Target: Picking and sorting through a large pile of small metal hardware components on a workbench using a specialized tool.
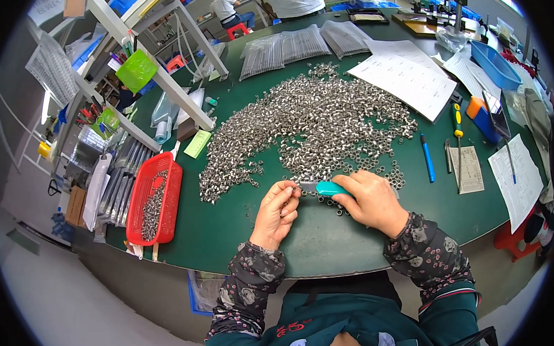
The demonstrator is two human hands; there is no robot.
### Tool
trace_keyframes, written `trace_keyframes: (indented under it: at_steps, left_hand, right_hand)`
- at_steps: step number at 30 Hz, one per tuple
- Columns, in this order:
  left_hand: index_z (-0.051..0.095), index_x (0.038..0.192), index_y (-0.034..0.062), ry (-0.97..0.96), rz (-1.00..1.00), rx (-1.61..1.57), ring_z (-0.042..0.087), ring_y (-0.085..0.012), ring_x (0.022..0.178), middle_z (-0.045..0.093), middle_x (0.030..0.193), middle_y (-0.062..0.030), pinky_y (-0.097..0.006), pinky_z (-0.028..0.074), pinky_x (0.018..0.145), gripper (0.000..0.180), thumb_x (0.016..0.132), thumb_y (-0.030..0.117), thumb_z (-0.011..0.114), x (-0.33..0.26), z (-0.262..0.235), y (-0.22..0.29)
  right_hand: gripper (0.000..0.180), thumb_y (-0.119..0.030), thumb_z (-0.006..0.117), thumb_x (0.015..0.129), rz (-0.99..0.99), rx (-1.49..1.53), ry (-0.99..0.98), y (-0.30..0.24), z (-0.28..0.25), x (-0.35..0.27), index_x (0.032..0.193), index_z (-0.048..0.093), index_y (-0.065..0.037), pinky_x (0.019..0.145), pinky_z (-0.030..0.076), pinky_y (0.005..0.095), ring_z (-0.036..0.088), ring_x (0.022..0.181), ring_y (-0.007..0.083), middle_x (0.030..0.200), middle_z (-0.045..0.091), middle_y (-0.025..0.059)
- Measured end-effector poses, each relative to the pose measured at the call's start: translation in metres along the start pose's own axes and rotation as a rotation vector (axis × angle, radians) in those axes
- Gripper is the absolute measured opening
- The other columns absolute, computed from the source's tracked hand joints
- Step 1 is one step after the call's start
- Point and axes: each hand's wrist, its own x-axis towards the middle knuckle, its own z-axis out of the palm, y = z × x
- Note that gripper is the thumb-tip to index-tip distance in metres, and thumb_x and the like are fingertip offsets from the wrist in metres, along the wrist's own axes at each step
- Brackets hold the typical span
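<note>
My right hand [372, 200] is wrapped round a utility knife [331, 188] with a teal handle. Its grey blade points left, toward my left hand [275, 213]. The fingers of that hand are pinched together on a small metal ring [297, 189], mostly hidden by the fingertips. The blade's tip is at the ring; whether they touch I cannot tell. Just beyond both hands, a wide heap of small silvery metal rings [312, 119] spreads over the green table [330, 251], with loose ones scattered at its near edge.
At the left stands a red plastic basket [178, 196] with more small metal parts. Bags of thin tubes [296, 47] and paper sheets [402, 78] lie behind the heap. To the right are a blue pen [427, 158], a yellow-handled screwdriver [457, 120] and a blue tray [493, 64].
</note>
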Motion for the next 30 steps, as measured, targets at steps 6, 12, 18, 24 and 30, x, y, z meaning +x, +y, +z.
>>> trace_keyframes:
  at_steps: [6, 12, 18, 24, 30]
  left_hand:
    - [0.056, 0.097, 0.0047, 0.017, 0.021, 0.015, 0.032, -0.0014, 0.048, 0.054, 0.079, -0.0017, -0.014, 0.023, 0.037, 0.010, 0.090, 0.011, 0.051, 0.0029, -0.0014, -0.0031]
    - [0.056, 0.096, 0.0043, -0.005, 0.035, 0.054, 0.032, -0.0010, 0.047, 0.053, 0.075, -0.0001, -0.015, 0.023, 0.038, 0.010, 0.089, 0.011, 0.052, 0.0037, -0.0012, -0.0062]
    - [0.057, 0.095, 0.0043, 0.044, 0.059, 0.145, 0.031, -0.0002, 0.046, 0.053, 0.072, 0.0001, -0.014, 0.023, 0.039, 0.010, 0.089, 0.012, 0.054, 0.0039, -0.0039, -0.0080]
    - [0.056, 0.092, 0.0053, 0.056, 0.063, 0.199, 0.031, -0.0001, 0.047, 0.052, 0.070, 0.0006, -0.014, 0.023, 0.039, 0.012, 0.090, 0.016, 0.053, 0.0041, -0.0054, -0.0092]
    - [0.056, 0.091, 0.0071, 0.066, 0.063, 0.253, 0.030, 0.0000, 0.047, 0.051, 0.070, 0.0007, -0.015, 0.022, 0.040, 0.012, 0.091, 0.019, 0.052, 0.0028, -0.0045, -0.0083]
  right_hand:
    - [0.021, -0.024, 0.062, 0.078, 0.030, 0.039, -0.078, -0.0002, 0.0033, 0.0001, 0.093, 0.060, -0.010, 0.057, 0.047, 0.0404, 0.058, 0.069, 0.0270, 0.070, 0.057, 0.0085]
    - [0.022, -0.026, 0.061, 0.078, 0.041, 0.057, -0.121, 0.0009, 0.0043, 0.0005, 0.093, 0.061, -0.010, 0.057, 0.047, 0.0413, 0.058, 0.068, 0.0277, 0.070, 0.058, 0.0089]
    - [0.020, -0.025, 0.062, 0.077, 0.030, -0.014, -0.110, -0.0031, 0.0047, -0.0001, 0.090, 0.061, -0.009, 0.056, 0.047, 0.0391, 0.057, 0.068, 0.0255, 0.069, 0.057, 0.0074]
    - [0.023, -0.023, 0.065, 0.074, -0.064, -0.120, -0.048, -0.0016, 0.0070, -0.0009, 0.091, 0.060, -0.009, 0.055, 0.046, 0.0362, 0.055, 0.066, 0.0224, 0.066, 0.054, 0.0051]
    - [0.026, -0.024, 0.067, 0.072, -0.113, -0.161, -0.028, -0.0011, 0.0074, -0.0011, 0.092, 0.059, -0.009, 0.054, 0.046, 0.0353, 0.055, 0.064, 0.0213, 0.065, 0.053, 0.0046]
